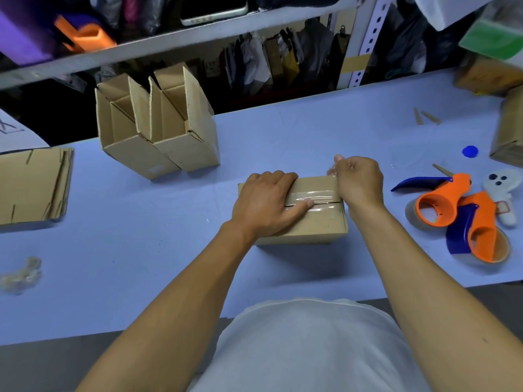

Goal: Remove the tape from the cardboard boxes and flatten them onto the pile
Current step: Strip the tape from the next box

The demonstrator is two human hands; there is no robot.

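A closed brown cardboard box lies in the middle of the blue table, its top seam covered by a strip of clear tape. My left hand presses flat on the box's left half, thumb along the seam. At the box's right end my right hand pinches the lifted end of the tape between its fingers. A pile of flattened cardboard rests at the table's left edge.
Two open-topped cardboard boxes stand behind and to the left. Two orange-and-blue tape dispensers and a white controller lie at the right. A crumpled wad of tape sits at the front left. More boxes stand at far right.
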